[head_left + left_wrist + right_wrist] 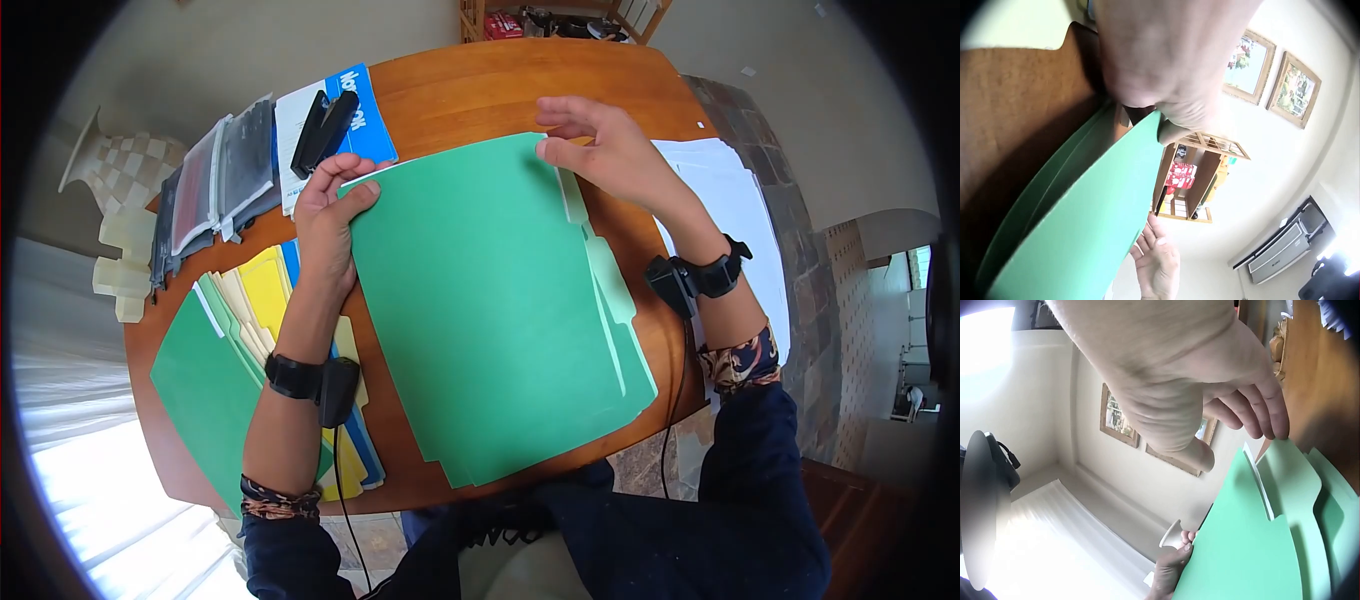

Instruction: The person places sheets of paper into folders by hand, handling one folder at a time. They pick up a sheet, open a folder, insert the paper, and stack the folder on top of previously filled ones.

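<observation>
Several green file folders [480,310] are held together, tilted up over the table, their cut tabs along the right side. At their upper left corner my left hand [330,210] grips them, thumb [357,200] on the front face and fingers behind. Near the upper right corner is my right hand [610,150], fingers loosely extended. The right wrist view has its fingertips [1280,430] right at the top of a rear folder's tab [1285,469], while the thumb [1200,456] stands apart from the front folder.
On the wooden table [450,90], a fanned stack of green, cream, yellow and blue folders [200,350] lies at the left. Behind it are zip pouches [215,180] and a black stapler [322,130] on a blue notebook [360,100]. White paper sheets [745,220] lie at the right.
</observation>
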`<state>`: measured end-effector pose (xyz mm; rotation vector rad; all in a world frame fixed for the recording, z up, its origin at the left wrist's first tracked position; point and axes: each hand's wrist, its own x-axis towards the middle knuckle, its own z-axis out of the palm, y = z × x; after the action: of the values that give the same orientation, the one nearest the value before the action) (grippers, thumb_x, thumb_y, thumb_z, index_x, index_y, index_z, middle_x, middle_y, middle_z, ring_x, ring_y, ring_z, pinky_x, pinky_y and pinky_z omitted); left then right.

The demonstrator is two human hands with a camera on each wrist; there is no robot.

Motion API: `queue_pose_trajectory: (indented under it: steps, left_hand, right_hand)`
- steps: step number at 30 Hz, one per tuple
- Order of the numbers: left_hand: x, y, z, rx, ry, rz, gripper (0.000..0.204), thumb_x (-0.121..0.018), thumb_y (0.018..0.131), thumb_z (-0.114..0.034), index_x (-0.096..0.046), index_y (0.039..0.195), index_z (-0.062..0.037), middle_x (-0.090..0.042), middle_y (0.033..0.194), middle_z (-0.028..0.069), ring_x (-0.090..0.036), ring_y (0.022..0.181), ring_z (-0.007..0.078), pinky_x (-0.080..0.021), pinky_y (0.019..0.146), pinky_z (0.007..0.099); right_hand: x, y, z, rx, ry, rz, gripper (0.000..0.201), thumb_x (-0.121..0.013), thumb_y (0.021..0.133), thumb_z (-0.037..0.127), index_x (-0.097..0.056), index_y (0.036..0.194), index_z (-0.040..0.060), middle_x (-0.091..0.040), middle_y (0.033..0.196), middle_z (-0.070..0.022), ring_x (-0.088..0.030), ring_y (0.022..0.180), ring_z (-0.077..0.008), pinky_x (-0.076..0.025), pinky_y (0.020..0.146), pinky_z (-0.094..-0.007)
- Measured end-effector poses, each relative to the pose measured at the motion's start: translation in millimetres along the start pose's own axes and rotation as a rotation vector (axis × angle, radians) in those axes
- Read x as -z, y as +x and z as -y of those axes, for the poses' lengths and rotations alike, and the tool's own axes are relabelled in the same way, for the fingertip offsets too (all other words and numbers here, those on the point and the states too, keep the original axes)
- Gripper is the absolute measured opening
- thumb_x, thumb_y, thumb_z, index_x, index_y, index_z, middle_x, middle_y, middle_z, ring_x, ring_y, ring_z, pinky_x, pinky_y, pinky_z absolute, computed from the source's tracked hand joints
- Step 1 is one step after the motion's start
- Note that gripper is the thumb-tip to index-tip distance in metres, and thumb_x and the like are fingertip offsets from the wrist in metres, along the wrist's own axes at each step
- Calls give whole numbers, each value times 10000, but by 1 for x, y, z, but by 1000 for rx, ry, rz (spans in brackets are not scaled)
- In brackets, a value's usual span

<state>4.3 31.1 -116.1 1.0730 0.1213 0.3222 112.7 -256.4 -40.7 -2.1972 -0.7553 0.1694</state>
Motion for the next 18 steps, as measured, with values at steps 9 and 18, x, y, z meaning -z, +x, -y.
queue_pose_trajectory:
  steps: [9, 18]
  left_hand:
    - [5, 2, 2, -46, -39, 23, 294, -665, 842, 91, -571, 1101, -9, -653, 1043, 97, -651, 1100, 247, -548, 958, 355]
    - [-10, -7, -9, -16, 63, 46, 433, -685, 839, -19, -525, 1238, 29, -648, 1092, 133, -680, 938, 191, -570, 861, 295]
  right_hand:
    - [1, 5, -11, -124, 200, -4, 495, -723, 851, 196, -607, 1279, -25, -687, 1121, -167, -668, 1010, -217, -518, 899, -326]
    - [-11, 5, -19, -233, 721, 5, 249, -645, 872, 24, -674, 1119, 20, -693, 989, -59, -655, 858, -122, -535, 811, -269]
